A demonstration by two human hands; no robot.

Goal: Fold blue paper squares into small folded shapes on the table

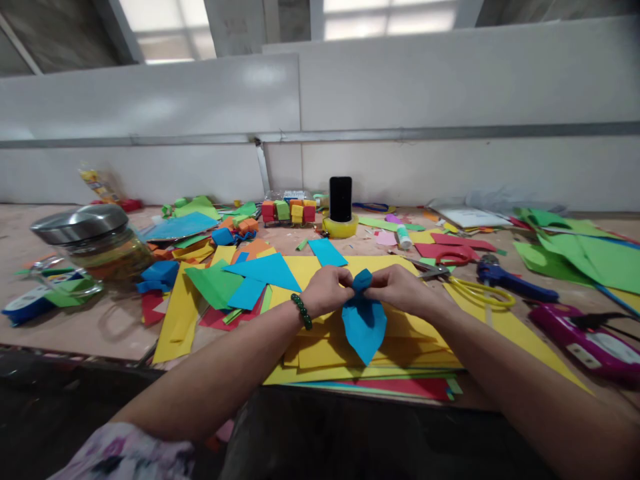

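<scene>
Between my two hands is a blue paper cutout (365,327) with a wide, leaf-like lower part ending in a point and a small narrow top. My left hand (327,290), with a dark green bead bracelet (301,312) at the wrist, pinches it at the narrow neck from the left. From the right, my right hand (397,288) pinches the same neck. The fingertips partly hide the paper there. Beneath lies a stack of yellow paper sheets (320,357), with red and green edges showing at the bottom.
Scissors with yellow handles (483,293), blue-handled pliers (515,280) and a magenta device (585,343) lie right. Left stands a lidded glass jug (107,250) among paper scraps. A phone (341,199) stands upright on a yellow tape roll (341,227) behind, beside small colored paper cubes (289,212).
</scene>
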